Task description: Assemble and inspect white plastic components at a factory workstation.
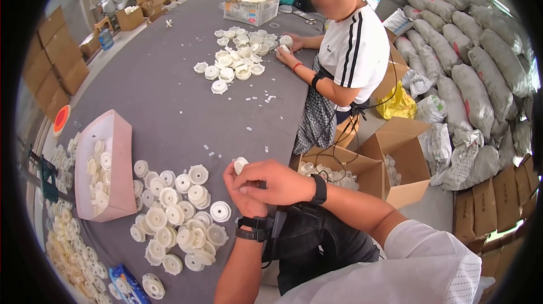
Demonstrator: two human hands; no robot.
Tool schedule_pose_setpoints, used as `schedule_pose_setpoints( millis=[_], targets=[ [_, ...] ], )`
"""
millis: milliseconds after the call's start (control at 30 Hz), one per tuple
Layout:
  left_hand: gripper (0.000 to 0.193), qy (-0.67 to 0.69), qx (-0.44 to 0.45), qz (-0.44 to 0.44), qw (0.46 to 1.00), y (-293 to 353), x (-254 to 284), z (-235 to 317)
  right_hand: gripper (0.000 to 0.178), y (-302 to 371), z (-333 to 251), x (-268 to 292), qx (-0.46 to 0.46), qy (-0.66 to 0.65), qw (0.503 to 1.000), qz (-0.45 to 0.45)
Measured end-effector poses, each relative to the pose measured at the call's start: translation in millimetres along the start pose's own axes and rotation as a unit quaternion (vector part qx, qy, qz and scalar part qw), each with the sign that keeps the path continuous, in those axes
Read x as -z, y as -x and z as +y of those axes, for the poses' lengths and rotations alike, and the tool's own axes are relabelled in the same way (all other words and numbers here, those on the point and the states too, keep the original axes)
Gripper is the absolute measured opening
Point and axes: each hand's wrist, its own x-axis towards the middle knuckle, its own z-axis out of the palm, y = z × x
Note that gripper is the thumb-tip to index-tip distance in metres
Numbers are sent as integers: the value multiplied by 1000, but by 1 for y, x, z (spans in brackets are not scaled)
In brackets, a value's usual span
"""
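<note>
A small round white plastic part shows at the fingertips of my two hands, which meet at the table's near edge. My left hand is closed on it from below. Over it lies my right hand, its fingers bent and closed at the same part; they hide much of the left fingers. Left of my hands, many round white plastic wheel-like parts are heaped on the grey-covered table. One part lies flat at the heap's right side, closest to my left wrist.
A pink bin of white parts stands at left, with more parts and a blue packet near it. Across the table, a co-worker handles parts beside another heap. Open cartons and stacked sacks are at right.
</note>
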Motion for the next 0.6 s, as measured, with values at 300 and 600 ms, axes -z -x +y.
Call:
schedule_pose_setpoints(
  millis=[300, 600],
  targets=[
    [47, -54, -16, 10, 998, 0, 3, -3, 20, 1, 10, 6, -19, 1, 999, 37],
    [34, -52, 50, 59, 996, 1, -11, 11, 23, -43, -21, 64, -43, -8, 971, 236]
  ],
)
